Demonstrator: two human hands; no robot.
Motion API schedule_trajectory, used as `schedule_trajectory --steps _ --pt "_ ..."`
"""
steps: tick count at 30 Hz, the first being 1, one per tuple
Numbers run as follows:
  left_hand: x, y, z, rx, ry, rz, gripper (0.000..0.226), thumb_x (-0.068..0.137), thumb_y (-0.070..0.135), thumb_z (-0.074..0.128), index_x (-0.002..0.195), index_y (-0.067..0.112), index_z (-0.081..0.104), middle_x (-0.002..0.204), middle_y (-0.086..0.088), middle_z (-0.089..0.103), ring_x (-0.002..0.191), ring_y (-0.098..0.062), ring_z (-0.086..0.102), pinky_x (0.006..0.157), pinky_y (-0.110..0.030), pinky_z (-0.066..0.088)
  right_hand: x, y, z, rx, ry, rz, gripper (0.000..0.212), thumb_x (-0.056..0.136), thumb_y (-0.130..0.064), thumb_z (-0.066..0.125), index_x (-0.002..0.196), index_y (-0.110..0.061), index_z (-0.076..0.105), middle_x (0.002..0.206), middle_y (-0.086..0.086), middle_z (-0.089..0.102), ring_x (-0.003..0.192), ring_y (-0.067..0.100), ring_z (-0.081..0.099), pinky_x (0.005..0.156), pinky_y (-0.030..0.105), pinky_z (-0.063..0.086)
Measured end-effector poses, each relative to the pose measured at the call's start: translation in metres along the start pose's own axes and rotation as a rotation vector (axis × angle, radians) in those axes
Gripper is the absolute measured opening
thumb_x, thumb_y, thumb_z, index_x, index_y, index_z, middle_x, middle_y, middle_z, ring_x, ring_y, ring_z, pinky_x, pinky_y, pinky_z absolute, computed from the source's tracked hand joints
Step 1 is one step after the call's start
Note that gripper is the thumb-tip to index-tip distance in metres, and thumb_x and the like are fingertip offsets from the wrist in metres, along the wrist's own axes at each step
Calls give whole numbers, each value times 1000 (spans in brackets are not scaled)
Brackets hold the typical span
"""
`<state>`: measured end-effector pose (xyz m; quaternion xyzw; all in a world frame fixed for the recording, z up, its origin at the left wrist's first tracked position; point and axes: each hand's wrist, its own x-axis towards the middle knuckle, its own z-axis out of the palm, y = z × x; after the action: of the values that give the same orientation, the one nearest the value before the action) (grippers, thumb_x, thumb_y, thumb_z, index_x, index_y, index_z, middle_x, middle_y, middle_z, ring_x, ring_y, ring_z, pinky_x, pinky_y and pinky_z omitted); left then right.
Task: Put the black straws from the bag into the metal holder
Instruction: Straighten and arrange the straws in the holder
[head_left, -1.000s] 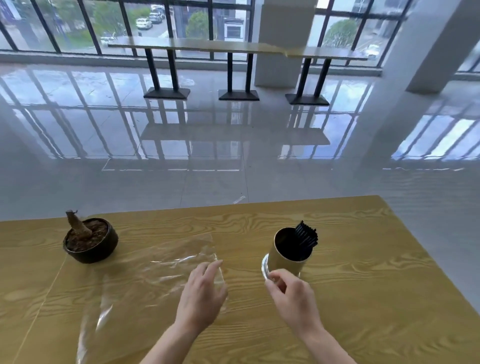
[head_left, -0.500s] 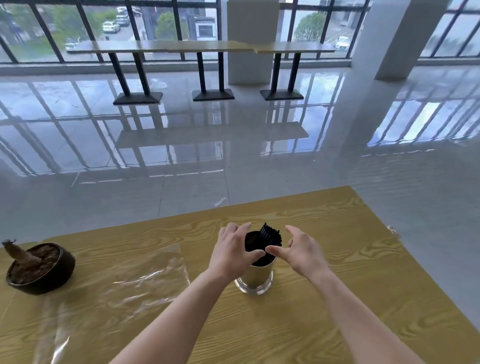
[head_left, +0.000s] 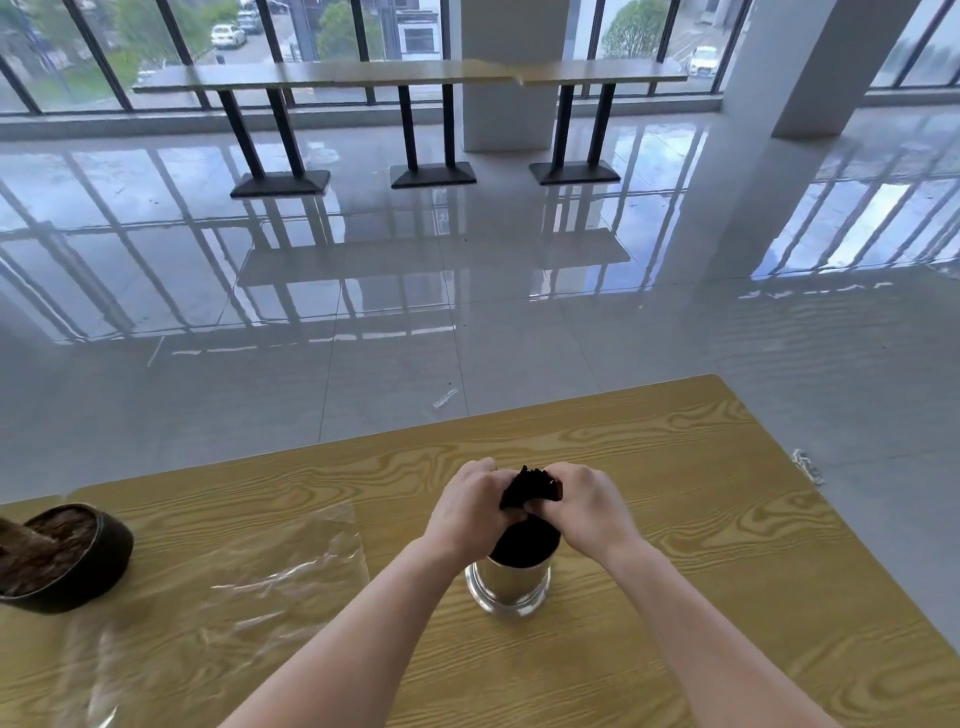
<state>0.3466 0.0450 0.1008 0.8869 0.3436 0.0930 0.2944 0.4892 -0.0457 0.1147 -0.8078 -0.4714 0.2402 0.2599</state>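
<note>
A shiny metal holder (head_left: 509, 584) stands upright on the wooden table (head_left: 701, 545), with a bundle of black straws (head_left: 530, 486) sticking out of its top. My left hand (head_left: 470, 509) grips the bundle from the left and my right hand (head_left: 584, 506) grips it from the right, both just above the holder's rim. The lower part of the straws is hidden inside the holder and behind my fingers. An empty clear plastic bag (head_left: 270, 571) lies flat on the table to the left.
A dark bowl-shaped pot (head_left: 67, 558) with a brown stump sits at the table's left edge. The table's far edge and right edge drop to a glossy tiled floor. High tables stand by the windows far behind.
Both hands rose from the table to the straw tops and closed round the bundle. The camera view shifted, so the holder sits nearer the centre.
</note>
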Motion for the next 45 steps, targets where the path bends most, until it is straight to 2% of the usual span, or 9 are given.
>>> schedule_trajectory --steps 3,6,8,12,17,25,29,33,45 --pt "-2 -2 -2 -97 4 -34 2 84 19 70 86 19 70 85 -7 56 83 -22 52 72 -33 44 8 -3 -4 34 -50 17 19 79 -32 77 71 -19 65 69 -5 68 66 13 64 56 26 47" --pt "-4 -5 -10 -225 -32 -117 9 79 18 74 74 24 69 80 0 67 78 -19 63 71 -37 52 16 -8 -10 27 -141 7 21 76 -32 79 70 -15 67 64 -4 65 60 11 59 56 28 44" --pt "-8 -6 -15 -309 -43 -184 10 77 18 75 82 26 73 80 7 73 79 -12 69 74 -35 58 22 -15 -11 8 -184 -5 23 76 -35 80 69 -17 66 63 -5 64 59 9 58 54 24 43" --pt "-13 -9 -14 -269 55 -214 31 74 26 79 104 31 72 91 10 73 87 -11 67 78 -34 57 26 -21 -4 -21 -203 4 30 76 -38 80 99 -22 70 83 -4 69 80 12 66 67 28 53" --pt "-23 -17 -2 -319 166 -239 46 73 39 83 117 34 70 96 7 65 87 -8 59 76 -26 48 18 -9 -5 -14 -104 -25 49 76 -44 81 121 -30 64 80 -9 65 74 5 62 60 18 41" --pt "-23 -11 -10 -314 413 -190 32 85 39 74 113 25 73 85 10 59 76 0 55 68 -17 40 10 -4 -8 43 72 -129 31 92 -42 67 121 -31 70 74 -12 63 74 1 60 64 16 40" --pt "-19 -5 -15 -279 399 -127 30 84 36 76 112 24 73 87 10 61 73 0 52 69 -22 46 17 -13 -7 -18 33 -179 26 92 -35 69 117 -32 73 70 -22 53 71 -5 53 65 16 38" --pt "-21 -5 -14 -260 366 -141 27 85 31 75 111 23 74 89 10 62 73 -2 54 70 -25 49 22 -20 -4 -78 38 -192 15 90 -31 71 102 -26 78 89 -9 67 88 11 62 75 27 47" --pt "-7 2 -16 -217 341 -142 10 88 24 71 93 23 79 86 12 65 79 -8 58 68 -24 48 22 -18 -1 -72 53 -232 12 92 -28 69 98 -21 76 94 -6 70 87 11 61 70 21 44"
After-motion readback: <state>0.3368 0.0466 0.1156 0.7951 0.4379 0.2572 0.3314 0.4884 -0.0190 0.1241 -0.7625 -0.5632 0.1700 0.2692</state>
